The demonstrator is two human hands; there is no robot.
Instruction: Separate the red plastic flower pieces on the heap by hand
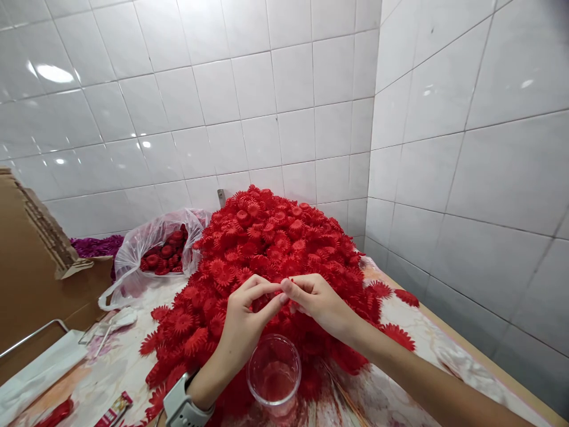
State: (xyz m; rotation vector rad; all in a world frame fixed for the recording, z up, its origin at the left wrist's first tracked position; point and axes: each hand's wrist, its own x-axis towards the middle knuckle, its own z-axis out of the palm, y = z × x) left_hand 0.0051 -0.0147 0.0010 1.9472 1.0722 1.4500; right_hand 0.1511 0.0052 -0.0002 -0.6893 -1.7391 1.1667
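A big heap of red artificial flowers [284,237] with fringed petals fills the middle of the table. In front of it, my left hand [249,314], with a white watch [184,403] on the wrist, is closed with thumb and fingertips pinched. Its fingertips meet those of my right hand [317,299], which is pinched as well. A speck of red shows at the right thumb, but what the fingers hold is mostly hidden and too small to name. Just below the hands stands a clear plastic cup [274,373], with red showing through it.
Left of the heap lies a clear plastic bag [133,249] holding darker red flowers [166,255]. Farther left are a cardboard box [31,267] and purple pieces [95,246]. Thin sticks [347,394] lie right of the cup. White tiled walls [249,89] enclose the back and right.
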